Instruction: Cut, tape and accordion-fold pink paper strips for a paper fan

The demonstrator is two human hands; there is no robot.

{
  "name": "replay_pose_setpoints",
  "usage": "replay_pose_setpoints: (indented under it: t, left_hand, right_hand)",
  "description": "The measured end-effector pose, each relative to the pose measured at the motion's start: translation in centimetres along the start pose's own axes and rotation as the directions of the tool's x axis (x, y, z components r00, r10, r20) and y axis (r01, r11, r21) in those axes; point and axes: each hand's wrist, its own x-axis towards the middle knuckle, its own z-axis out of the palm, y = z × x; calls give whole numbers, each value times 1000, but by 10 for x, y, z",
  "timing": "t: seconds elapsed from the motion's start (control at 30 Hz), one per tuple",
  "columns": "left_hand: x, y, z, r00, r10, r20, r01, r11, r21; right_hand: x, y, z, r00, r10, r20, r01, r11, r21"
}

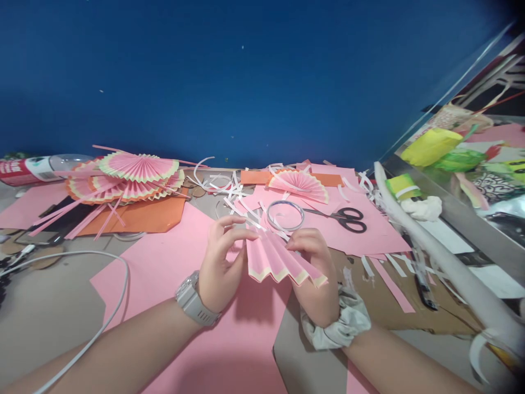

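A pleated pink paper fan (pixel 279 260) with a pale yellow edge is held up between my two hands, its folds partly spread. My left hand (pixel 225 257) pinches the fan's left side, with thumb and fingers at the upper edge. On the right side, my right hand (pixel 314 262) grips the folds, its fingers curled and partly hidden behind the paper. Below the fan lies a large pink sheet (pixel 172 273). Just beyond my hands sit a roll of tape (pixel 286 215) and black-handled scissors (pixel 348 219).
Finished paper fans (pixel 139 167) are stacked at the left on an orange sheet (pixel 135 216), near a bottle (pixel 36 168). Another fan (pixel 298 185) lies behind the tape. A utility knife (pixel 424 287) rests on cardboard at right. A white cable (pixel 125 284) crosses the left side.
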Motion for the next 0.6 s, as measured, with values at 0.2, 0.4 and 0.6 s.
replay_pose_setpoints:
  t: [0.2, 0.4, 0.6]
  left_hand:
    - [1, 0, -1, 1000, 27, 1, -27, 999, 28]
    - [3, -1, -2, 998, 57, -11, -57, 997, 48]
    - [6, -5, 2, 997, -5, -79, 5, 1000, 6]
  right_hand:
    - [1, 0, 0, 1000, 1, 8, -2, 1000, 11]
    - [0, 1, 0, 1000, 14, 12, -14, 1000, 6]
    - [-1, 0, 0, 999, 41, 14, -40, 996, -81]
